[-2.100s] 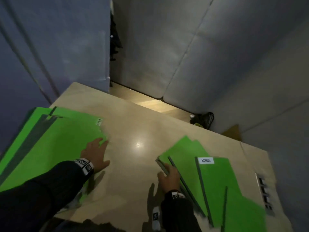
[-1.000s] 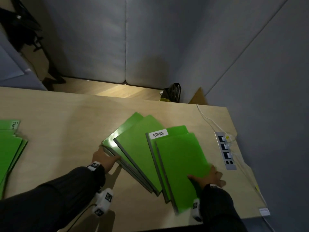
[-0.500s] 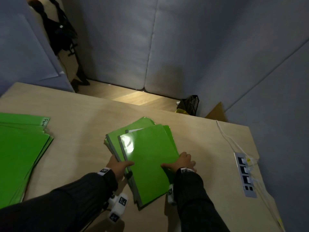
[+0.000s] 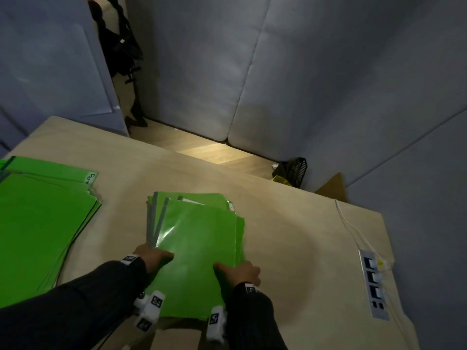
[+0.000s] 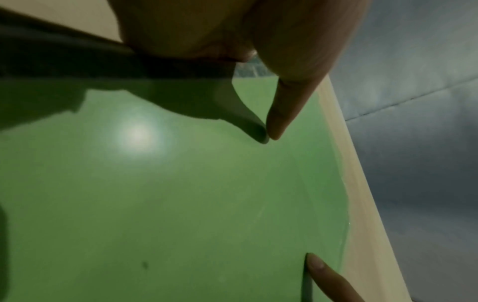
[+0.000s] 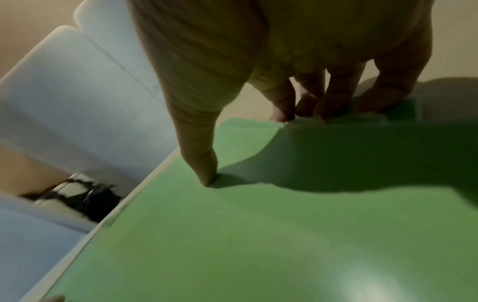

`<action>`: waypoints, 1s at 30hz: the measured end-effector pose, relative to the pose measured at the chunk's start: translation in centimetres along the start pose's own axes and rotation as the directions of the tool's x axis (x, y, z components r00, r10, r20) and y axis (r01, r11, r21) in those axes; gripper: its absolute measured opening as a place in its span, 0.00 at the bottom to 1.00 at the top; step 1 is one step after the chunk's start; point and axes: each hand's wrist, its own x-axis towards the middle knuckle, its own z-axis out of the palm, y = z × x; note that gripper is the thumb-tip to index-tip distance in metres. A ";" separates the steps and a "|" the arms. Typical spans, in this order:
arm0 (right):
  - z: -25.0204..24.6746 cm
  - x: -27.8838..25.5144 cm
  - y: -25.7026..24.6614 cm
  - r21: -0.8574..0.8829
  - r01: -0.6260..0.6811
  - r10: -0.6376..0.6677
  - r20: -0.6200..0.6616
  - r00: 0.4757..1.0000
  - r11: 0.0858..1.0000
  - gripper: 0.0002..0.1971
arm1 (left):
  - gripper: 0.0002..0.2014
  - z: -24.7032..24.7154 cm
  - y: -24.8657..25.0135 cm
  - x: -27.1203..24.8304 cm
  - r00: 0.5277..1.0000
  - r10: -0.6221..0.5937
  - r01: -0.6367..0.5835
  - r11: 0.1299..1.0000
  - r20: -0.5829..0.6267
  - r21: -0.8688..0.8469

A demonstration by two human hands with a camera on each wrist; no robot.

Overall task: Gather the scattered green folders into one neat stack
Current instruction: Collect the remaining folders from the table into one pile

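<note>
A pile of green folders (image 4: 197, 243) lies in the middle of the wooden table (image 4: 303, 236), its edges not quite flush. My left hand (image 4: 151, 256) grips the pile's left edge with the thumb (image 5: 282, 114) lying on the top cover (image 5: 181, 194). On the pile's right near side, my right hand (image 4: 240, 271) grips it with the thumb (image 6: 204, 163) on top and the fingers (image 6: 323, 102) curled over the edge. A second, looser spread of green folders (image 4: 43, 218) lies at the table's left, one with a white label.
A grey power strip (image 4: 374, 286) with white cables lies near the table's right edge. Grey padded walls stand close behind and to the right. On the floor beyond the table are a black basket (image 4: 295, 171) and a dark bag (image 4: 121, 46).
The fanned folders on the right were pushed together into one pile. Since half a second ago the pile has turned straighter and both hands have closed on its sides.
</note>
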 end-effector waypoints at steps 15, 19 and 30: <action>4.8 -5.1 -4.2 0.489 0.178 -0.223 0.036 0.974 0.854 0.70 | 0.38 -10.5 3.2 -2.1 0.905 0.361 -0.352 0.933 0.223 -0.078; 7.9 -7.7 -8.9 0.383 0.277 -0.331 0.082 0.940 0.881 0.74 | 0.38 -17.9 2.1 -1.7 0.921 0.362 -0.344 0.929 0.145 -0.135; 22.1 -17.2 -18.4 0.389 0.155 -0.340 0.468 0.816 0.908 0.14 | 0.37 -35.4 -4.7 0.2 0.935 0.237 -0.196 0.966 -0.265 0.171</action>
